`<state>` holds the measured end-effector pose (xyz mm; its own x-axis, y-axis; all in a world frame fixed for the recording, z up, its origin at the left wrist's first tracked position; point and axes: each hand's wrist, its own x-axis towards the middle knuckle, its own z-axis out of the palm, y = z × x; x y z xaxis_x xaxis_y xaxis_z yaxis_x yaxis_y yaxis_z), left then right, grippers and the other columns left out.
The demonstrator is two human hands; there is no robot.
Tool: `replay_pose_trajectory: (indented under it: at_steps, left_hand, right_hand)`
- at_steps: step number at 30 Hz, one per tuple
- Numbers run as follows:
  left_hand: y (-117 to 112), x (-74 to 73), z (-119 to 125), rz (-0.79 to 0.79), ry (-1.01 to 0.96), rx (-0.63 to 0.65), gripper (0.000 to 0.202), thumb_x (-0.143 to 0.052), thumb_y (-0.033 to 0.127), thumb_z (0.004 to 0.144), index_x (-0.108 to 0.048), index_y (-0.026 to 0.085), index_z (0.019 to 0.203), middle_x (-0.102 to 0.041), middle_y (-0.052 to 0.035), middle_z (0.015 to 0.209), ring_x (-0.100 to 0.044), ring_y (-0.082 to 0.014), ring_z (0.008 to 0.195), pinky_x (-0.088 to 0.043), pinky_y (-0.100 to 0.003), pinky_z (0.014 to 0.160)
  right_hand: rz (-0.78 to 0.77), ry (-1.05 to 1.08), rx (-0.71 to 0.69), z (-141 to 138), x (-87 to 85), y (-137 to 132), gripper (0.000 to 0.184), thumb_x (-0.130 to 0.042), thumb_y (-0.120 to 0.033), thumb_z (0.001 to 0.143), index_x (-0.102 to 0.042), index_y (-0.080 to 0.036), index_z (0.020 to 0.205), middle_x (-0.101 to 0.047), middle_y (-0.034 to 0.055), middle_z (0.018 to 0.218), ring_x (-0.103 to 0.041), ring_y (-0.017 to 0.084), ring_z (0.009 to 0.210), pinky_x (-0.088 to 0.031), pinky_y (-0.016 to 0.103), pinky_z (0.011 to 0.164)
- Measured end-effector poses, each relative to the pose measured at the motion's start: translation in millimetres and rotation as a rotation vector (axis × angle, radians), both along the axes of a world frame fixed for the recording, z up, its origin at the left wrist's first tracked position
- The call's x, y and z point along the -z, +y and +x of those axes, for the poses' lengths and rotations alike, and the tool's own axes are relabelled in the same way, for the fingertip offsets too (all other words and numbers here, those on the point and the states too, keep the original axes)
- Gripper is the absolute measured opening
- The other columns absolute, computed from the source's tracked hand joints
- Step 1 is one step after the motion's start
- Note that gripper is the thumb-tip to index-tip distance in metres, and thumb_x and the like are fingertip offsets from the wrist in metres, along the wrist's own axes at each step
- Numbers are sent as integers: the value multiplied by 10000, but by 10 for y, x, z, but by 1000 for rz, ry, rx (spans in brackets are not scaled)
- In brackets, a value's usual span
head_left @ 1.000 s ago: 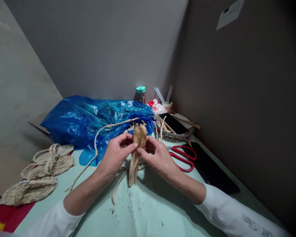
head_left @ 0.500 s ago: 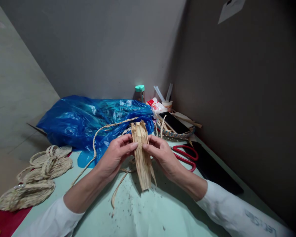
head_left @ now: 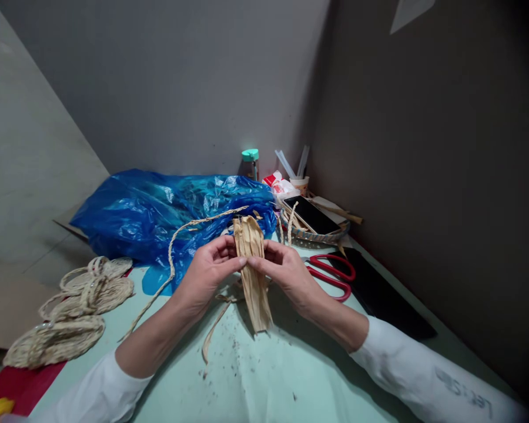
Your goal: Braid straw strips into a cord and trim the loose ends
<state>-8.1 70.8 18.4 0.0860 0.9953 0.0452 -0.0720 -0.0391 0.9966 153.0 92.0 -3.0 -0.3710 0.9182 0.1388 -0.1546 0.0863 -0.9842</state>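
Observation:
A dry tan corn husk (head_left: pixel 252 267) is held upright in front of me over the pale green table (head_left: pixel 268 376). My left hand (head_left: pixel 207 276) pinches its left edge near the top, thumb in front. My right hand (head_left: pixel 286 273) pinches its right edge at the same height. Both hands are closed on the husk. A braided straw cord (head_left: pixel 176 247) runs from behind the hands leftward and down to the table. Loose husk strips (head_left: pixel 214 332) hang below my left hand.
A crumpled blue plastic bag (head_left: pixel 158 211) lies behind the hands. Woven straw sandals (head_left: pixel 66 317) sit at the left. Red-handled scissors (head_left: pixel 330 273), a basket (head_left: pixel 312 238) with a phone (head_left: pixel 311 214), a bottle with a green cap (head_left: pixel 250 163) and a cup (head_left: pixel 298 183) stand at the right, near the dark wall.
The husk was seen edge-on and narrow; it has been turned and spread so its broad face shows. Both hands stay at the same place, pinching its top.

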Motion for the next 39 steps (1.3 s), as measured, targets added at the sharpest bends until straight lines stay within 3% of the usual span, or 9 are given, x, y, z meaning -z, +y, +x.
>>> replay_pose_trajectory:
  at_steps: [16,22,31,39]
  left_hand:
    - [17,38,-23,38,104,14,234,-749,251,733,-661,156,928,-714,-29,916,-636,-171,879,-474,-285,836]
    - [-3,9,24,40,149,-24,275,-752,238,689,-644,145,924,-713,-40,922,-652,-204,901,-483,-300,835]
    - [-6,31,-3,-71,-34,121,479,-766,238,719,-604,130,1156,-697,-113,1172,-628,-253,1115,-472,-299,919]
    - [-3,16,-43,-115,-64,191,451,-757,209,750,-637,167,1182,-704,-107,1180,-665,-226,1045,-495,-289,893]
  right_hand:
    - [-9,61,-1,-29,83,-9,308,-670,-275,742,-646,-128,1013,-695,79,1023,-627,207,932,-471,327,833]
    - [40,32,7,-51,104,-14,265,-677,-276,722,-610,-144,942,-664,63,951,-628,223,908,-471,361,858]
    - [-46,94,-39,-34,42,-63,240,-644,-205,690,-617,-146,921,-658,55,904,-616,194,824,-470,345,814]
    - [-144,171,-132,-12,27,-59,214,-652,-181,668,-662,-151,880,-657,32,827,-597,169,779,-455,311,786]
